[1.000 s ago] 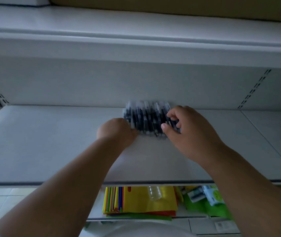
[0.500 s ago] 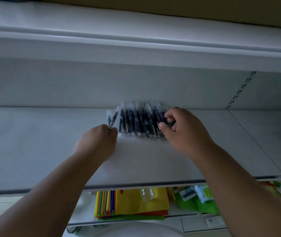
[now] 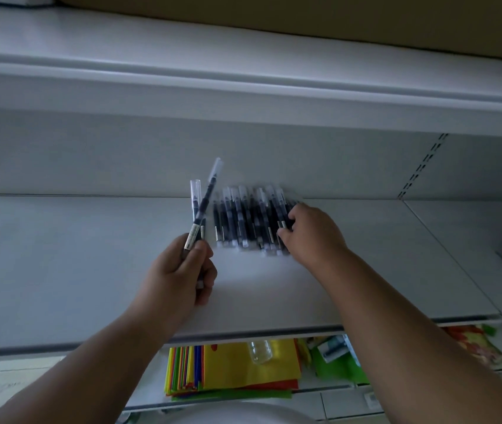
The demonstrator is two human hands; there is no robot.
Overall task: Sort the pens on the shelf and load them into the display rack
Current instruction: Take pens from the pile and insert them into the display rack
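Left hand (image 3: 179, 270) has lifted two clear-capped pens (image 3: 202, 206); right hand (image 3: 310, 234) fingers curl on the pen row (image 3: 249, 221).

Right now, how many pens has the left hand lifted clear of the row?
2: both clear-capped dark pens fan upward from the left hand, left of the pen row on the white shelf. None seem hidden.

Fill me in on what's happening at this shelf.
A person is sorting pens on a white shelf. The left hand grips two pens lifted clear of the shelf, caps pointing up. The right hand rests on the right end of the row of pens lying side by side by the back panel, fingers curled onto them. No display rack is clearly visible.
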